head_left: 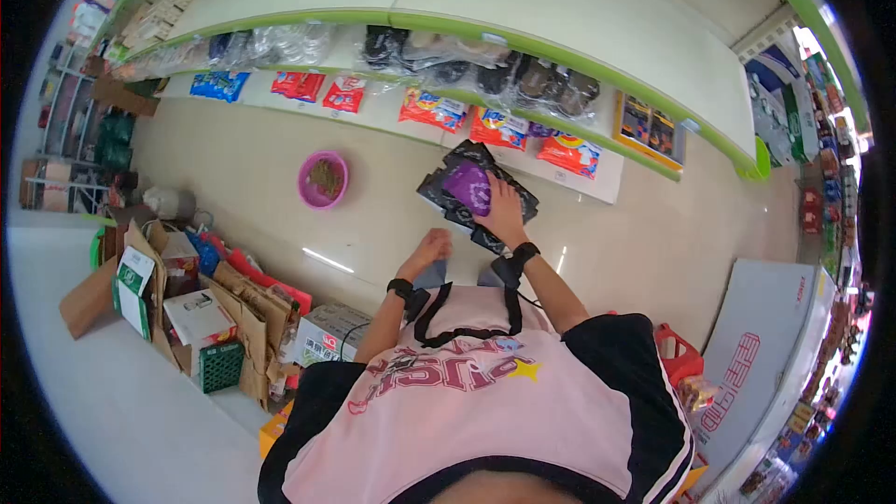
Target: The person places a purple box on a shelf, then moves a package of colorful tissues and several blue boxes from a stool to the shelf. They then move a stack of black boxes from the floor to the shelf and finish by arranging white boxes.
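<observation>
A black patterned carton (516, 189) with its flaps spread open stands on the floor in front of the low shelf. My right hand (503, 212) is on a purple package (467, 186) at the carton's opening, its fingers over the package's right side. Just left of the carton's lower edge is my left hand (434, 247), its fingers bent in; whether it holds anything is too small to tell. Orange detergent bags (500, 128) lie on the bottom shelf beyond the carton.
A pink basin (323, 179) with greenish-brown contents sits on the floor to the left. Flattened cardboard and boxes (245, 315) pile up at lower left. A long white box (761, 355) stands at right. Shelving with a green edge (560, 56) spans the front.
</observation>
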Action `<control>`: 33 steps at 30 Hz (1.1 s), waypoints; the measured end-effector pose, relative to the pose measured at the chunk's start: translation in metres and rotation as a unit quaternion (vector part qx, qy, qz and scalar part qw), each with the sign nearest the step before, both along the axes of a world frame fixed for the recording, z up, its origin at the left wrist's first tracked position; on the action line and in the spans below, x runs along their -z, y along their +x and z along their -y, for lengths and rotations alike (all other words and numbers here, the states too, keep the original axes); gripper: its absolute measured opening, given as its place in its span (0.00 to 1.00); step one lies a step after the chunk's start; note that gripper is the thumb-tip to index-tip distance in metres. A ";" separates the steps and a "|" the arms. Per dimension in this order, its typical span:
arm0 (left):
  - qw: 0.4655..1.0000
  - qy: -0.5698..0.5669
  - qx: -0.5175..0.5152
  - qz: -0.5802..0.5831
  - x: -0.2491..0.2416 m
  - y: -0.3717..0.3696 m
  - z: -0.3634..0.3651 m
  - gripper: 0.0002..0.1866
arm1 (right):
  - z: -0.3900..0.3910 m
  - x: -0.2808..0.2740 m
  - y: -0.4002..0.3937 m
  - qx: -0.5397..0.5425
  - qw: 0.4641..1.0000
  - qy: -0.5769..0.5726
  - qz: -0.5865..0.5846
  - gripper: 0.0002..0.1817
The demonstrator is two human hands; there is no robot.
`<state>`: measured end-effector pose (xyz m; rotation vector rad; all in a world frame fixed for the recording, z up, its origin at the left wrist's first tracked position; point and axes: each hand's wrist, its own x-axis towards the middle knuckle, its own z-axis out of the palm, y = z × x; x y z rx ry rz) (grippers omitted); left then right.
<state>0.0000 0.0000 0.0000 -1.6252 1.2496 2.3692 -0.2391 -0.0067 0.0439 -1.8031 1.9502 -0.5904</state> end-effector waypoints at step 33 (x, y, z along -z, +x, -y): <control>0.939 -0.202 -0.264 -0.091 -0.134 0.303 0.088 0.31 | 0.114 -0.079 0.307 -0.063 0.841 0.125 0.523 0.30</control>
